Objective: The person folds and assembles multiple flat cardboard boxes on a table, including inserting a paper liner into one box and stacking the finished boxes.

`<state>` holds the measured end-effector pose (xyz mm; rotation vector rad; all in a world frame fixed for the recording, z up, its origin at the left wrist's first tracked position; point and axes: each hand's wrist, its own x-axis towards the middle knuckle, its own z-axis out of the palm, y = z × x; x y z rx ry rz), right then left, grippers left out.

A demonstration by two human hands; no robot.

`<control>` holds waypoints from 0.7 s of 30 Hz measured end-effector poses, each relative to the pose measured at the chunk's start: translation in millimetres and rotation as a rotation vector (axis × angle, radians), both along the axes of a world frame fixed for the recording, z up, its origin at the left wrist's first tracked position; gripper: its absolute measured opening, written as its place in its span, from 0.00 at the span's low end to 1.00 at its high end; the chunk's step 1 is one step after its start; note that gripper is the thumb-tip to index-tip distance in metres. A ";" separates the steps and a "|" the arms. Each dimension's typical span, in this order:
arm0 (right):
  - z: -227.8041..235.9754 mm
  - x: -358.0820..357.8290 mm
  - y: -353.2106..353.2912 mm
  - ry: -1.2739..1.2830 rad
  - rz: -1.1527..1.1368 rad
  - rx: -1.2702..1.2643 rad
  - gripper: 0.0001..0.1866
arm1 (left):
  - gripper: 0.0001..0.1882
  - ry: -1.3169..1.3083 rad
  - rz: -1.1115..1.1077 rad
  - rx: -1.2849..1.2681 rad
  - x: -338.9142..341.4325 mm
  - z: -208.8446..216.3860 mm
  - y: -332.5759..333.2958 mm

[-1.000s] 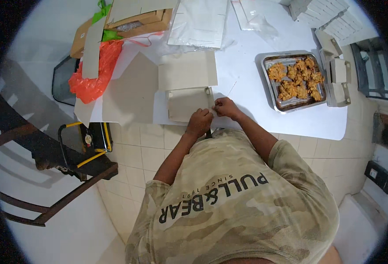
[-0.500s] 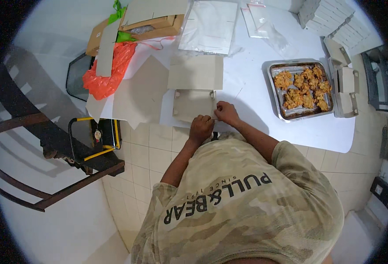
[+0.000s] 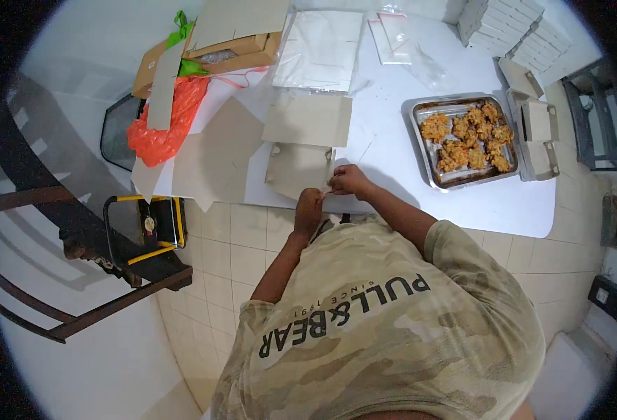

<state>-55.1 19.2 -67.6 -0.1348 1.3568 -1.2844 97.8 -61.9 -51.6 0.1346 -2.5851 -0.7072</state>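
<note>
Pinching: left hand [image 3: 309,204], right hand [image 3: 350,180]; fingers closed on cardboard box [image 3: 296,166], near-right corner, seemingly steadying it.
Lid [image 3: 307,120]: folded back, apparently for access.

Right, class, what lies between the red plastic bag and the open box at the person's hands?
In the head view, a flat grey card sheet lies beside the red bag, with white tabletop showing between sheet and open box.

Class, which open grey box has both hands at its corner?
The box before the shirt, left of the tray; other open grey boxes stand right of it, untouched.
</note>
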 end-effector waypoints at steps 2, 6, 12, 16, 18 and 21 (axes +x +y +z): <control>-3.4 -1.6 0.5 0.068 0.013 -0.002 0.09 | 0.03 0.002 0.178 0.316 -3.2 4.0 5.4; 2.7 -1.2 1.2 0.484 0.097 0.073 0.08 | 0.04 -0.115 0.309 0.496 -10.2 16.4 13.4; 7.4 1.8 -0.2 0.330 -0.069 0.016 0.09 | 0.05 -0.281 0.218 0.258 -21.7 37.5 8.0; 1.1 2.8 -7.5 0.153 -0.182 -0.003 0.09 | 0.04 -0.381 0.280 0.194 -23.8 43.7 6.7; -10.6 -1.1 -11.5 0.147 -0.139 0.003 0.09 | 0.04 -0.295 0.247 0.100 -24.7 44.3 7.2; -18.8 1.5 -9.2 0.165 -0.176 -0.061 0.11 | 0.04 -0.375 0.214 0.002 -30.3 51.4 7.3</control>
